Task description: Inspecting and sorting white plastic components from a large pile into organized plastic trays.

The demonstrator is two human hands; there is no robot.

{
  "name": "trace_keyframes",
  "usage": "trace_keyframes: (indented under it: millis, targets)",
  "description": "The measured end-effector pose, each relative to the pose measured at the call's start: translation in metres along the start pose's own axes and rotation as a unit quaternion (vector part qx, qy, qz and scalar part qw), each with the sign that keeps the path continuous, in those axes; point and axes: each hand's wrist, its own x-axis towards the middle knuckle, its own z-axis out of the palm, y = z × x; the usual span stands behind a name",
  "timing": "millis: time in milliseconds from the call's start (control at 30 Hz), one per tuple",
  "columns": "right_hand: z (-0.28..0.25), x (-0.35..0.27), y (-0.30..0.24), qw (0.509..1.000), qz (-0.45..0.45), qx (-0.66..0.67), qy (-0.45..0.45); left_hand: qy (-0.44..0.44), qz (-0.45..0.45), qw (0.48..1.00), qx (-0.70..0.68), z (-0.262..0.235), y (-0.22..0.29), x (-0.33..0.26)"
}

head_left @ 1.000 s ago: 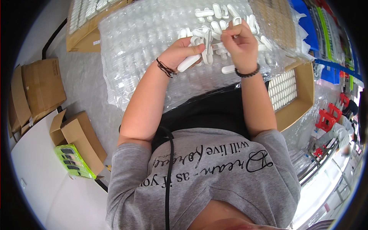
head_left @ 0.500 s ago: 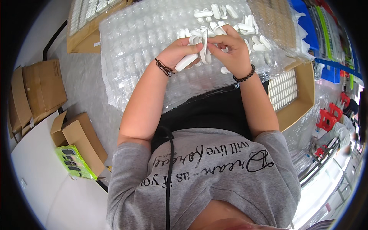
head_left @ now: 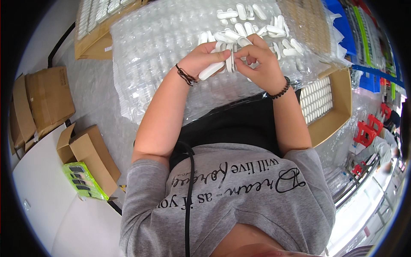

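Observation:
My left hand is closed around several white oblong plastic pieces. One piece slants out below the thumb, and others stand on edge by the fingertips. Against these my right hand has its thumb and index finger bent at a thin upright white piece, which both hands appear to touch. Both hands are above a clear plastic blister tray sheet. More loose white pieces lie on the sheet just beyond my fingers. My palms and some held pieces are hidden.
To the right, an open carton holds rows of white pieces. More rows sit on a carton at the upper left. Brown cartons and a green-edged pack are at left. Red stools and a person are far right.
My right hand has shifted slightly right and down, and its fingers have drawn back a little. The pieces in my left hand have turned slightly. A white piece now shows beside my right fingers.

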Motion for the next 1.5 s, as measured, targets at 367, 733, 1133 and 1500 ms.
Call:
trace_keyframes:
  millis: [367, 733, 1133, 1500]
  targets:
    - [0.005, -0.002, 0.000, 1.000, 0.001, -0.003, -0.019, -0.034, 0.034, 0.999, 0.014, -0.005, -0.004, 0.002]
    - [0.004, 0.003, -0.004, 0.998, -0.031, -0.026, -0.038, -0.051, 0.013, 0.999, -0.005, -0.009, -0.003, 0.002]
    - [0.011, -0.006, 0.005, 0.998, 0.024, 0.041, -0.043, -0.033, 0.062, 0.995, 0.069, -0.008, -0.015, 0.007]
    - [0.010, 0.003, -0.001, 0.997, -0.029, 0.065, -0.007, -0.119, 0.036, 0.988, -0.089, -0.014, -0.002, -0.003]
